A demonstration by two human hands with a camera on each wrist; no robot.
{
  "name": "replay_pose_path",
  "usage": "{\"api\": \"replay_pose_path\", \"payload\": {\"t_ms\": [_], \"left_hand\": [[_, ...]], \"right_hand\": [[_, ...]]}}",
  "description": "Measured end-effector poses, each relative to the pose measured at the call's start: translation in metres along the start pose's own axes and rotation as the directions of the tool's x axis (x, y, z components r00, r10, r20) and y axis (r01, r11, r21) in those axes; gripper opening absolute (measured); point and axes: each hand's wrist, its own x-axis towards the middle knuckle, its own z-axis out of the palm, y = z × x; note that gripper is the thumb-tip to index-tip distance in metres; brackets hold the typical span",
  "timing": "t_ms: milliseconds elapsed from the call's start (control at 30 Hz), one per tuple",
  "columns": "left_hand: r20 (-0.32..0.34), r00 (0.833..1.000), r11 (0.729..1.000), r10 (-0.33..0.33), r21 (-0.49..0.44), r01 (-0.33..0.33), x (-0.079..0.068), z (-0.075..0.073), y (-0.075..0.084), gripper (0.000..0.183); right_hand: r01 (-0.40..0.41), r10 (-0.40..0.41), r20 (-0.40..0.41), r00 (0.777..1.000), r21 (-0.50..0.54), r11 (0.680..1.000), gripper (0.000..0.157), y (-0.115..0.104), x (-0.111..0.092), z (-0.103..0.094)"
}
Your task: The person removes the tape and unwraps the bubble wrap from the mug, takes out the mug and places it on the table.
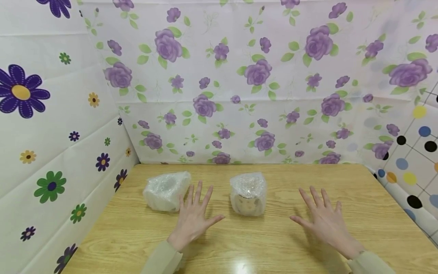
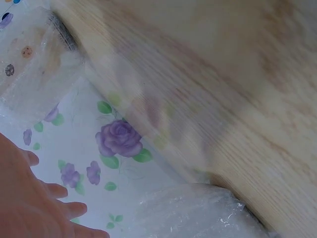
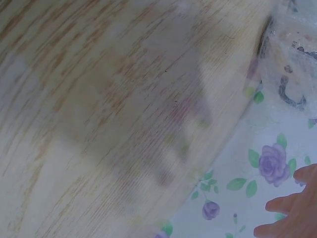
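Note:
Two bundles in clear bubble wrap are on the wooden table. The left one (image 1: 165,192) looks whitish, its contents hidden by the wrap. Inside the middle one (image 1: 248,195) a pale beige round thing with dark marks shows through; the wrapped bundle (image 3: 292,64) also appears in the right wrist view. My left hand (image 1: 192,222) hovers over the table with fingers spread, its fingertips overlapping the left bundle's right edge in the head view. To the right of the middle bundle, my right hand (image 1: 326,224) is spread too, holding nothing.
The light wooden table (image 1: 246,243) ends at a back cloth (image 1: 219,125) with purple roses. A flowered cloth (image 1: 51,152) hangs along the left side, and a dotted cloth (image 1: 410,163) along the right.

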Motion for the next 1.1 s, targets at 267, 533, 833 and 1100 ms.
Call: {"api": "replay_pose_path", "payload": {"t_ms": [267, 533, 833, 1100], "left_hand": [[0.019, 1.000, 0.999, -0.001, -0.037, 0.002, 0.006, -0.001, 0.002, 0.090], [0.059, 0.998, 0.984, -0.003, -0.180, 0.013, 0.013, -0.001, 0.006, 0.089], [0.094, 0.994, 0.935, 0.055, -0.354, -0.018, 0.029, 0.000, 0.009, 0.088], [0.131, 0.989, 0.811, 0.071, -0.584, 0.020, 0.038, 0.003, 0.013, 0.086]], "right_hand": [[-0.001, 0.000, 0.023, 1.000, 0.033, 0.999, 0.087, -0.002, 0.004, 0.001], [-0.016, 0.015, 0.013, 1.000, 0.101, 0.995, 0.088, -0.008, 0.007, 0.004], [0.023, -0.022, -0.009, 1.000, 0.294, 0.956, 0.085, -0.014, 0.017, 0.011], [0.008, -0.012, 0.005, 1.000, 0.546, 0.838, 0.080, -0.024, 0.029, 0.012]]}}
